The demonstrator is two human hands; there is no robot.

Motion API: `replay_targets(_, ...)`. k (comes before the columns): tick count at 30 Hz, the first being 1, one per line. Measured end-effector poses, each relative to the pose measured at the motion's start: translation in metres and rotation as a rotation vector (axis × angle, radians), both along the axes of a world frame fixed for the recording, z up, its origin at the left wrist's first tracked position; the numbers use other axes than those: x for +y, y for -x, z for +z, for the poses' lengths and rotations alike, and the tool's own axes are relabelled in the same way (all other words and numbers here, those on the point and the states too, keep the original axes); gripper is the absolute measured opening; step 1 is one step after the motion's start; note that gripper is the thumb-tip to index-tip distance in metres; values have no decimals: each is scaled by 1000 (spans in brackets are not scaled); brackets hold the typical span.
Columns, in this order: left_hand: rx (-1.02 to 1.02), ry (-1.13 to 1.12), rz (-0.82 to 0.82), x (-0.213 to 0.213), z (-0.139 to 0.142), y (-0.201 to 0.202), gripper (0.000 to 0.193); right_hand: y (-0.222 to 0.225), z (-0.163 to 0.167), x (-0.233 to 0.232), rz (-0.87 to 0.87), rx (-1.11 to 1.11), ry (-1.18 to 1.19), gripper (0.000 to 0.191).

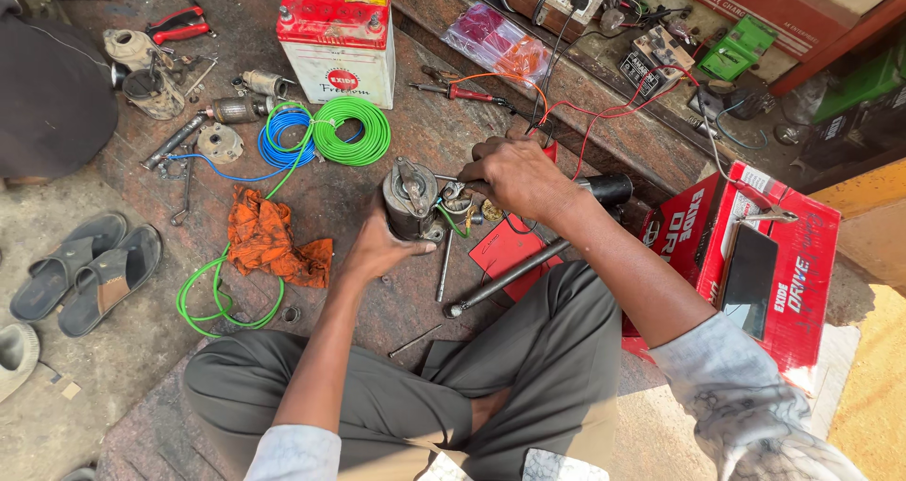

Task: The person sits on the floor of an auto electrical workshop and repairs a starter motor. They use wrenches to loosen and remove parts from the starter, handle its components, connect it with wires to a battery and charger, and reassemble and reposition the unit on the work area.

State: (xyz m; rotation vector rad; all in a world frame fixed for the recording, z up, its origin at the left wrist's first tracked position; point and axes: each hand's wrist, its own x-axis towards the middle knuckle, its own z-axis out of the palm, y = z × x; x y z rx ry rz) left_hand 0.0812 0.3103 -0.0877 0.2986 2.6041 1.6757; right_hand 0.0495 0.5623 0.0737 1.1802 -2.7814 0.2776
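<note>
Between the person's knees, on the worn floor (359, 184), a dark cylindrical motor (412, 201) is held upright, its long axis rising toward the camera. The left hand (377, 247) is wrapped around its near side, fingers clamped on the housing. The right hand (517, 174) is just right of it, fingers pinched on a thin metal tool (446, 178) that points left onto the motor's top.

place: repair workshop | signs: battery (338, 42), wire coils (326, 134), pliers (177, 26), motor parts (226, 111)
</note>
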Motion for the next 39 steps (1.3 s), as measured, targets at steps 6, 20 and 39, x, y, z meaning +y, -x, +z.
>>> replay_targets(6,185,-23,181,23,4,8,103,-14,-8,-4,-68,125,-75,31)
replay_targets(20,248,96,545,58,-10,8,90,-40,-49,-6,-392,284,149,23)
replay_targets(39,-24,108,-129,-18,-13,83,61,-107,-138,-61,-668,-895,1489,26)
